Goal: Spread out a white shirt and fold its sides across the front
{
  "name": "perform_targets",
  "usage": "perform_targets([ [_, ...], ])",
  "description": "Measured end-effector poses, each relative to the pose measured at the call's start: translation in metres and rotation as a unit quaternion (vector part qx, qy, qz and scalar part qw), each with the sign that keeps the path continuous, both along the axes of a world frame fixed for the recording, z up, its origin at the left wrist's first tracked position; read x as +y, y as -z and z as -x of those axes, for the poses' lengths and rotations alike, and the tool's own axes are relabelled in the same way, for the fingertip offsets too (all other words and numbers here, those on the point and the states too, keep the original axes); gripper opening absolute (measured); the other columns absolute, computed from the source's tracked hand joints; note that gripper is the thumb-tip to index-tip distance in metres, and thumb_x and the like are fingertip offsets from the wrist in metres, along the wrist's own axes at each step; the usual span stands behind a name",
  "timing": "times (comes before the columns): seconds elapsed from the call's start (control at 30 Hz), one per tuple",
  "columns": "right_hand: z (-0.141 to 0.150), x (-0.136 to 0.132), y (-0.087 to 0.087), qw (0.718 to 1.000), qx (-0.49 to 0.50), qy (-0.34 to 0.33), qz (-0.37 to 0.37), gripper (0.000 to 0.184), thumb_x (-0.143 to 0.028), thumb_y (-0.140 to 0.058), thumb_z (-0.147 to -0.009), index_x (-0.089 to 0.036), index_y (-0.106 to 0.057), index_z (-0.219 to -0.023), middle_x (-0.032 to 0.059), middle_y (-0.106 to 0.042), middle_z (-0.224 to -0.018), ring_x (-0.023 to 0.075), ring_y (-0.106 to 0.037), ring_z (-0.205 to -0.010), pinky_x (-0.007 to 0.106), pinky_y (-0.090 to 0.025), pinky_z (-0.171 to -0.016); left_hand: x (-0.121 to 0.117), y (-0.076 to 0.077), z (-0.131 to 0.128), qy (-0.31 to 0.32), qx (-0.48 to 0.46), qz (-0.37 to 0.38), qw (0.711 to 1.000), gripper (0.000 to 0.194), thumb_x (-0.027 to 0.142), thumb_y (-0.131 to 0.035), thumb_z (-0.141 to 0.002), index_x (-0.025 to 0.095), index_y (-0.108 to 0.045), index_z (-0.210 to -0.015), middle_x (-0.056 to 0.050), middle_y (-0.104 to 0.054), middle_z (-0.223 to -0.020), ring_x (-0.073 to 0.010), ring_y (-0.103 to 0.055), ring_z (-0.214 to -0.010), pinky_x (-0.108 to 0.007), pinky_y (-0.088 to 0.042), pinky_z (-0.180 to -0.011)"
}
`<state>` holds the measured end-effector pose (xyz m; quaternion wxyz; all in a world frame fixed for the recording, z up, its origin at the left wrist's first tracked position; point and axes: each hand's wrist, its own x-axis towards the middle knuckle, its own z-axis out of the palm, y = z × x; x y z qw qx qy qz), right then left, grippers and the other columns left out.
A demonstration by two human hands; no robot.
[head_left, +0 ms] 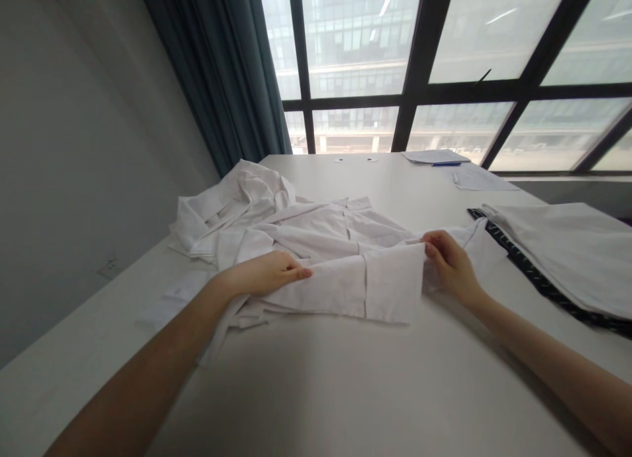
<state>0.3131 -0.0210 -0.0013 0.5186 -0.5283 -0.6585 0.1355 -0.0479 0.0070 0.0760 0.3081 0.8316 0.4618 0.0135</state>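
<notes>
A white garment (340, 282), probably a shirt, lies bunched on the table in front of me, with a flat panel lifted toward me. My left hand (266, 272) grips this panel at its left part, thumb on top and the fingers hidden behind the cloth. At the panel's upper right corner, my right hand (449, 263) pinches the edge between thumb and fingers. A dark seam or slit runs down the panel between the hands. More folds of the garment spread behind it.
Crumpled white cloth (237, 193) is heaped at the back left. On the right, folded white fabric (573, 253) lies over a black patterned strip (543, 282). Papers (434, 156) and a blue pen (447, 164) rest at the far end of the white table (316, 391), near the windows.
</notes>
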Motion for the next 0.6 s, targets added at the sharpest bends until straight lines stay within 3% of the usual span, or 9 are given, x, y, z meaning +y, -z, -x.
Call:
perform_targets([
  [0.1,-0.004,0.002,0.000,1.000,0.000,0.026,-0.006,0.019,-0.042,-0.048,-0.091,-0.024,-0.054,-0.086,0.0008,-0.058,-0.074,0.0186,-0.054,-0.067,0.031,-0.045,-0.061,0.001,-0.007,0.004,-0.018,0.012,0.000,1.000,0.053,0.061,-0.049,-0.081,0.021,-0.039,-0.049,0.002,-0.040,-0.049,-0.0144,-0.037,-0.049,-0.027,-0.026,-0.051],
  [0.23,-0.012,0.005,0.003,0.998,-0.010,0.061,0.009,0.014,-0.037,-0.048,-0.089,-0.025,-0.054,-0.088,0.0012,-0.060,-0.075,0.0192,-0.054,-0.066,0.031,-0.045,-0.060,0.006,-0.010,0.014,-0.048,0.014,-0.055,0.997,0.046,0.054,-0.048,-0.083,0.020,-0.046,-0.052,0.001,-0.051,-0.054,-0.0156,-0.045,-0.053,-0.026,-0.029,-0.052],
  [0.37,-0.020,0.009,0.006,0.995,-0.006,0.092,0.023,0.011,-0.035,-0.049,-0.086,-0.026,-0.055,-0.087,0.0014,-0.061,-0.076,0.0204,-0.057,-0.068,0.032,-0.045,-0.062,0.014,-0.001,0.022,-0.083,0.032,-0.113,0.990,0.026,0.045,-0.053,-0.081,0.020,-0.057,-0.075,0.001,-0.058,-0.066,-0.0173,-0.053,-0.061,-0.026,-0.035,-0.057],
  [0.47,-0.025,0.013,0.009,0.993,0.012,0.115,0.029,0.011,-0.035,-0.052,-0.083,-0.026,-0.056,-0.085,0.0019,-0.063,-0.076,0.0217,-0.059,-0.070,0.033,-0.046,-0.063,0.018,0.006,0.025,-0.092,0.062,-0.142,0.984,0.033,0.043,-0.059,-0.074,0.020,-0.060,-0.097,-0.002,-0.061,-0.078,-0.0195,-0.057,-0.068,-0.028,-0.042,-0.064],
  [0.6,-0.030,0.017,0.013,0.989,0.034,0.140,0.035,0.011,-0.036,-0.053,-0.083,-0.026,-0.058,-0.084,0.0026,-0.065,-0.073,0.0218,-0.059,-0.064,0.033,-0.046,-0.057,0.020,0.004,0.028,-0.061,0.077,-0.135,0.986,0.032,0.041,-0.062,-0.071,0.020,-0.062,-0.095,-0.006,-0.063,-0.095,-0.0228,-0.062,-0.083,-0.032,-0.046,-0.075],
])
